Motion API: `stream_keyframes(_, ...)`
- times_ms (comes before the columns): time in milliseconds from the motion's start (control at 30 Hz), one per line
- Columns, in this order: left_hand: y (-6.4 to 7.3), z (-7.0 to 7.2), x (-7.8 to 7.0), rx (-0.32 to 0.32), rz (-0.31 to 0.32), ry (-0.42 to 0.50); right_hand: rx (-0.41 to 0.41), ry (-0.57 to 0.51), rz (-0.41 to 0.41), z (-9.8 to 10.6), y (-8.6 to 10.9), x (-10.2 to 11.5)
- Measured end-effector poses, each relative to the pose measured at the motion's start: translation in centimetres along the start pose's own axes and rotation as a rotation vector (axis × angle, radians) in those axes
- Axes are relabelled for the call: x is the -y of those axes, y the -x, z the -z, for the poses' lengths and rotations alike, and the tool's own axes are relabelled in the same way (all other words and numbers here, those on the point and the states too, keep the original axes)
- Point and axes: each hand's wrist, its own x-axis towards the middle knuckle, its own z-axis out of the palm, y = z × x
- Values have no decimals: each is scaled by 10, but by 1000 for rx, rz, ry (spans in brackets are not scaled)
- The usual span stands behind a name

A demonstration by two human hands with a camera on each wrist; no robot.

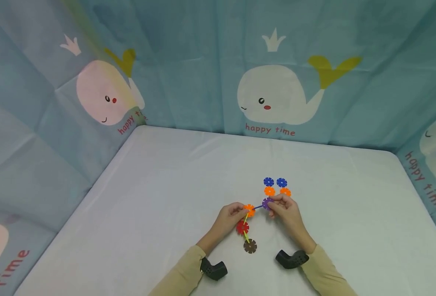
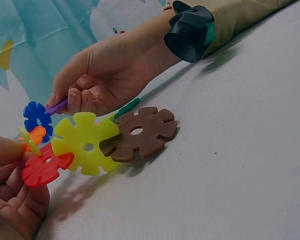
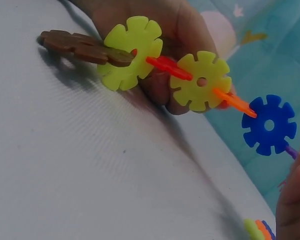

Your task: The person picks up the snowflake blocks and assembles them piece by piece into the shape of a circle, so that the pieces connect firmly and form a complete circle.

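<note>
A chain of notched plastic discs stretches between both hands. My left hand (image 1: 228, 218) pinches it at the orange disc (image 1: 250, 211). From there hang a yellow disc (image 3: 202, 81), a red disc (image 1: 242, 227), another yellow disc (image 2: 86, 144) and, at the end, a brown disc (image 1: 250, 246). On the other side of the orange disc comes a blue disc (image 3: 269, 125), seen edge-on in the head view. Slotted to the blue one is a purple disc (image 1: 266, 203), which my right hand (image 1: 288, 211) pinches between thumb and fingers, partly hiding it.
Loose blue discs (image 1: 268, 181) and orange discs (image 1: 269, 191) lie just beyond my right hand on the white tabletop (image 1: 158, 197). Black wrist devices (image 1: 214, 269) sit on both sleeves. A whale-print curtain (image 1: 188, 82) surrounds the table's back and sides.
</note>
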Motion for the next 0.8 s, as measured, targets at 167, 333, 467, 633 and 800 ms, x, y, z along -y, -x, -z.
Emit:
stream_keyframes(167, 0, 1, 0, 3, 13, 1, 28, 21, -23, 0, 0, -2)
stream_keyframes(333, 0, 1, -1, -7, 19, 15, -3, 27, 3, -2, -1, -2)
stream_keyframes(467, 1, -1, 0, -24, 39, 45, -59, -55, 7, 0, -2, 1)
stream_keyframes(633, 1, -2, 2, -30, 38, 46, 11, -56, -11, 2, -2, 3)
stream_keyframes(800, 1, 0, 2, -5, 25, 39, 69, -5, -24, -1, 1, 3)
